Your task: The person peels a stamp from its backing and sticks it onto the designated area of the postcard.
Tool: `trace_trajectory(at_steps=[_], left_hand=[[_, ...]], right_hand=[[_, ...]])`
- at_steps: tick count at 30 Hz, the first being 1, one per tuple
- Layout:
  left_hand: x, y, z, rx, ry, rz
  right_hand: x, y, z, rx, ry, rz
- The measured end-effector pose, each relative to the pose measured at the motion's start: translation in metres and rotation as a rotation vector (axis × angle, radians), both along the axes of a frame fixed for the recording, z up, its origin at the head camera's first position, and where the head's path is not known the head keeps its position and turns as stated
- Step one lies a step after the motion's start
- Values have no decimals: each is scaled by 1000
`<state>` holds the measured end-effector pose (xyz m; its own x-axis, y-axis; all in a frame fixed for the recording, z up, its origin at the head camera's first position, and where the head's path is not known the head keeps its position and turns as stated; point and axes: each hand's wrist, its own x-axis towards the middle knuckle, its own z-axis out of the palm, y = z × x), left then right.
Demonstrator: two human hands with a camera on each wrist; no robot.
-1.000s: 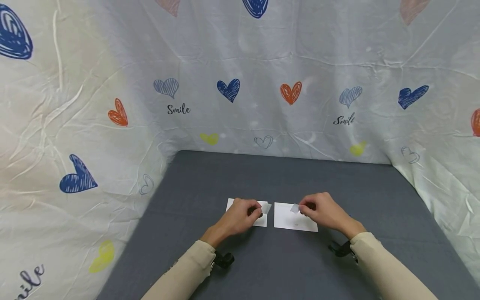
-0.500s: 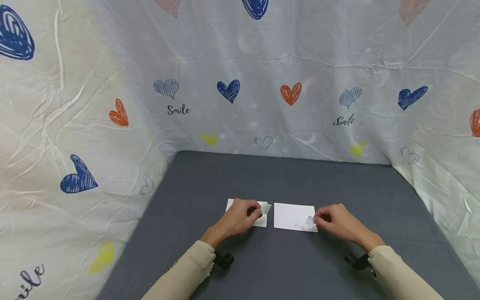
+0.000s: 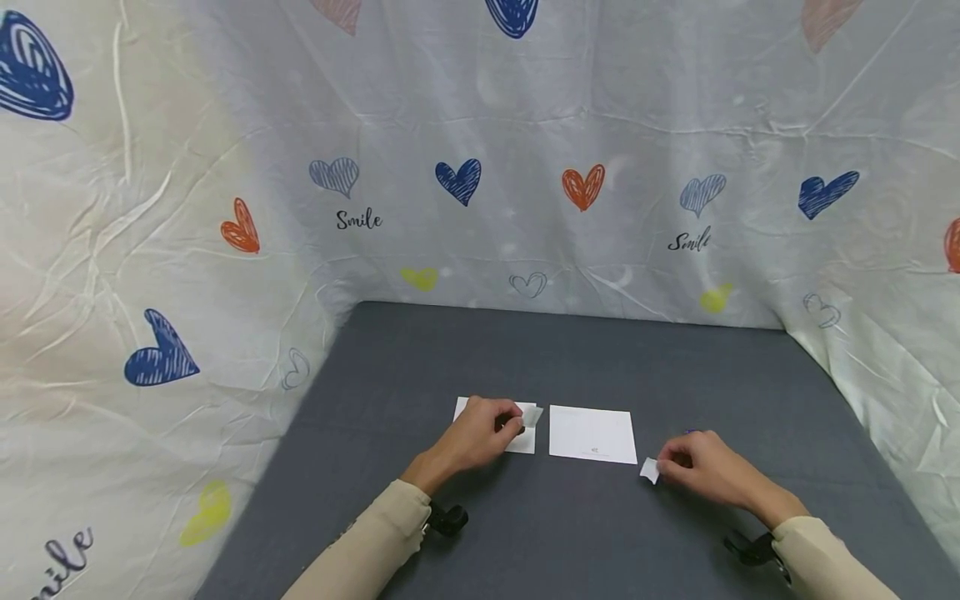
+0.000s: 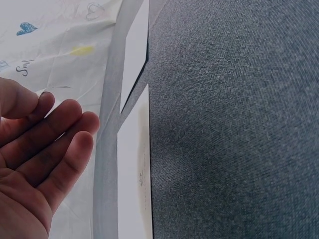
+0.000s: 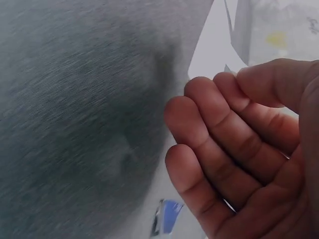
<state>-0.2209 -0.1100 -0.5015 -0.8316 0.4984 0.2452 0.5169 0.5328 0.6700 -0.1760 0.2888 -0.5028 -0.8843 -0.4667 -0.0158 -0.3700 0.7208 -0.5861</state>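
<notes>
Between thumb and index fingertip, my left hand (image 3: 480,433) pinches a small translucent strip (image 3: 532,416), seen nearly edge-on in the left wrist view. That hand is over the left white card (image 3: 522,442) and hides much of it. To its right a second white card (image 3: 592,432) lies flat, with a tiny print near its lower edge. My right hand (image 3: 708,468) is off that card's near right corner, pinching a small pale piece (image 3: 649,471) that looks like thin film or tape. In the right wrist view its other fingers (image 5: 184,119) are bent beside the pinch.
Dark grey cloth (image 3: 570,358) covers the table. A white curtain (image 3: 525,125) printed with hearts hangs behind and at the sides. Behind my right hand a small blue item (image 5: 171,216) shows in the right wrist view. Each wrist wears a black camera band (image 3: 447,521).
My right hand has moved right and toward me with the small piece, from over the right card to beyond its near right corner. My left hand has stayed in place.
</notes>
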Motion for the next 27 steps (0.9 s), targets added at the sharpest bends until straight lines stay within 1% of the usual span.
trace_trajectory(at_steps=[7, 12, 22, 27], left_hand=[[0, 0, -1, 3, -8, -5], [0, -1, -2, -5, -12, -1], [1, -1, -2, -24, 11, 3], [2, -1, -3, -20, 20, -9]], right_hand=[[11, 14, -12, 18, -62, 3], [16, 17, -17, 42, -48, -21], [17, 16, -13, 183, 1, -101], [18, 13, -8, 208, 13, -118]])
